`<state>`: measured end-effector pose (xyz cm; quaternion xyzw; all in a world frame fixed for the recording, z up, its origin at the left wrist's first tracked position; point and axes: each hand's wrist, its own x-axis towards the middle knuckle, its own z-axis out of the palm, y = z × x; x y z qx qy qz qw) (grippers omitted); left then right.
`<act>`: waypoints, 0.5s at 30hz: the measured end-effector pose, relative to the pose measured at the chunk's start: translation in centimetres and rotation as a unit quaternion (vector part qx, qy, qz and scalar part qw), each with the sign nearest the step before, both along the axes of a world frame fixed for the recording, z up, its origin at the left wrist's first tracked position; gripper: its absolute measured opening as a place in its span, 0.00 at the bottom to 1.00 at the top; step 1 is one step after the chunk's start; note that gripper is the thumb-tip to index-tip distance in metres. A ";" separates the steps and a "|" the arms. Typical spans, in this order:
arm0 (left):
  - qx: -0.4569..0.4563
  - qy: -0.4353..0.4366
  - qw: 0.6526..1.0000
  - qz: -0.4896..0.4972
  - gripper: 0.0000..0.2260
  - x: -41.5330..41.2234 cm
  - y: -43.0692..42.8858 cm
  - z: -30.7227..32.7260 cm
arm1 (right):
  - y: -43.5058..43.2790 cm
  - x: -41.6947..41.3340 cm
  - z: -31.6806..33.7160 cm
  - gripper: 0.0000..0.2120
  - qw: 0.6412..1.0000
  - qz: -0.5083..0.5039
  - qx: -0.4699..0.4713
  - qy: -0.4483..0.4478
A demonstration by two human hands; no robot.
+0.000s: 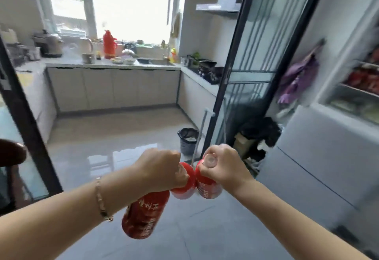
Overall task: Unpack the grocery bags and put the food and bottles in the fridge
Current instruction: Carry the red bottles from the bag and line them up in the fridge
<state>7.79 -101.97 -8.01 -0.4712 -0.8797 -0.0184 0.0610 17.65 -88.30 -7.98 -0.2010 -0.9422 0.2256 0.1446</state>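
Note:
My left hand (pixel 164 167) grips two red bottles by their necks: one (pixel 143 216) hangs down to the lower left, the other (pixel 185 186) hangs beside it. My right hand (pixel 223 167) grips the neck of a third red bottle (pixel 208 186), its pale cap showing between my fingers. The bottles touch one another in front of me above the grey floor. The open fridge (pixel 328 157) stands at the right; its shelves (pixel 363 87) hold red packages and other food.
A black-framed glass sliding door (pixel 244 71) stands between me and the kitchen. A dark bin (pixel 187 139) sits by the doorway. A black bag and a box (pixel 258 134) lie beside the fridge. Purple cloth (pixel 297 79) hangs on the wall. The kitchen counter (pixel 112 62) is cluttered.

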 end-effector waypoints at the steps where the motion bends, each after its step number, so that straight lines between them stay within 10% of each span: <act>1: 0.001 -0.002 1.000 -0.023 0.15 0.5 3.5 0.5 | 3.0 1.1 0.4 0.08 1.000 -0.026 0.000 0.006; 8: -0.027 0.190 0.939 -0.284 0.02 2.8 25.1 2.7 | 21.5 7.8 2.4 0.08 0.981 -0.192 0.003 0.039; 15: 0.041 0.244 0.878 -0.409 0.22 4.6 44.7 4.8 | 38.2 10.8 3.8 0.09 0.943 -0.326 0.022 0.060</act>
